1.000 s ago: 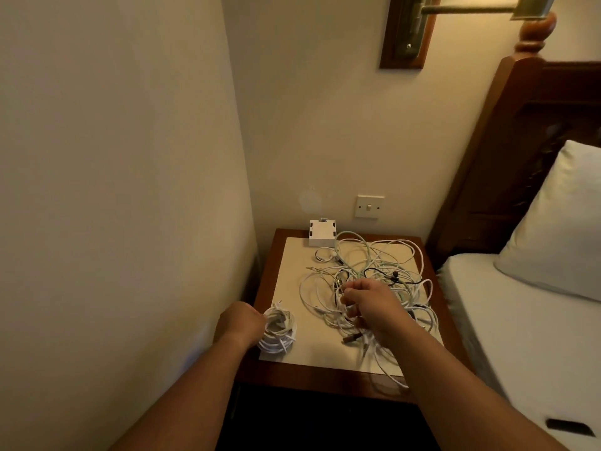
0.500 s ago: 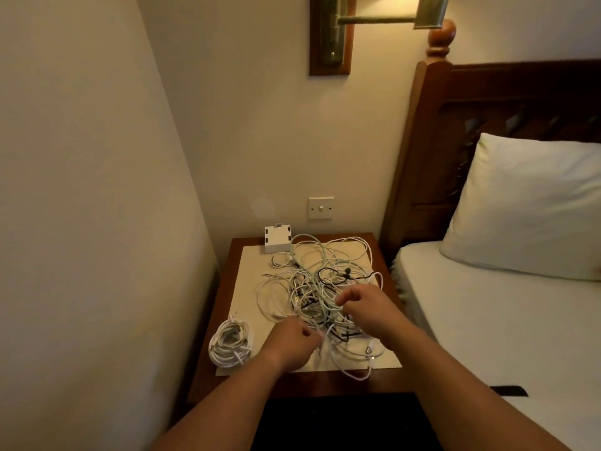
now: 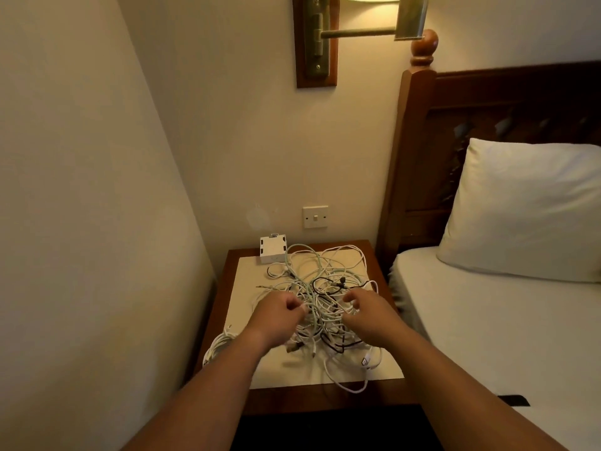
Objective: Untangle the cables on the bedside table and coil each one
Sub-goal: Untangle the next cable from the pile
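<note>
The bedside table stands at lower centre of the frame, against the wall. The tangle of cables covers most of its cream top, and one loop overhangs the front edge (a snag point).

Hazard: pulling the two sides apart is likely to tighten the knots rather than free a strand.

The coiled white cable lies at the table's lower left corner, beside the left forearm, and a forearm sweep could push it off. The white charger block at the back edge could be dragged along.

The left hand pinches strands at the tangle's left side. The right hand curls over the right side, and whether it grips a strand cannot be told.
</note>
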